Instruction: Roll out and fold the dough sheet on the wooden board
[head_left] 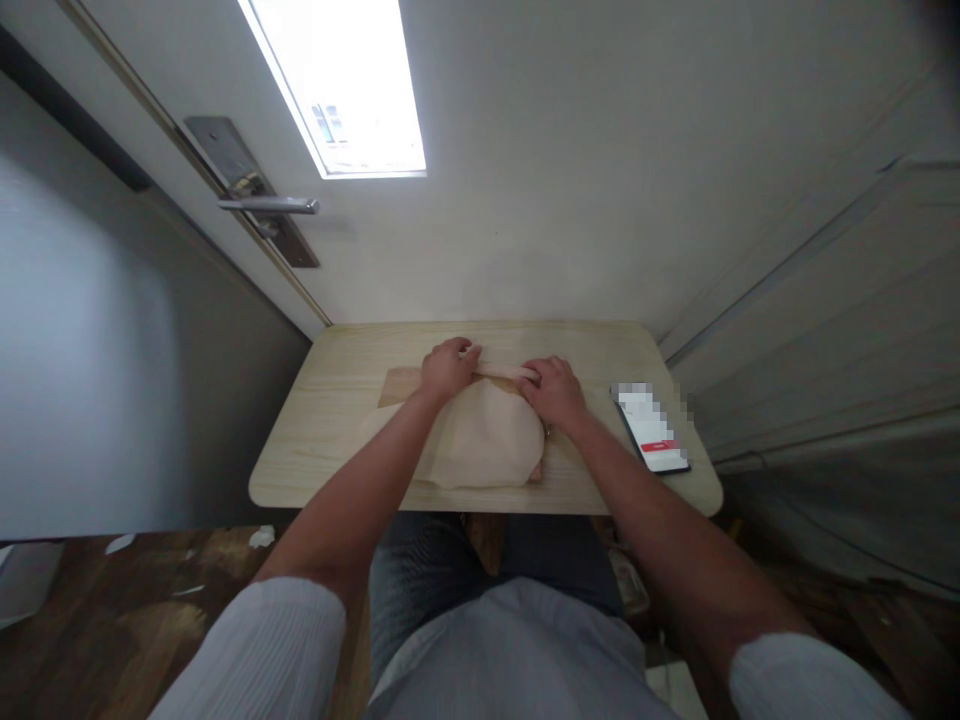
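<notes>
A thin beige sheet (484,440), perhaps cloth or soft leather, lies spread with a rounded near edge on the pale wooden table (307,430). Along its far side runs a narrow folded or rolled strip. My left hand (448,368) has its fingers curled on the left end of that strip. At the strip's right end, my right hand (555,388) pinches the material between thumb and fingers. A flat brown piece (399,386) shows from under the sheet beside my left hand, and a brown corner peeks out at the lower right. Something small and shiny sits by my right wrist.
A phone (652,428) with its screen lit lies at the table's right side. Beyond the far edge stands a white door (540,230) with a metal lever handle (270,205) and a bright window. A grey panel (135,350) rises at the left.
</notes>
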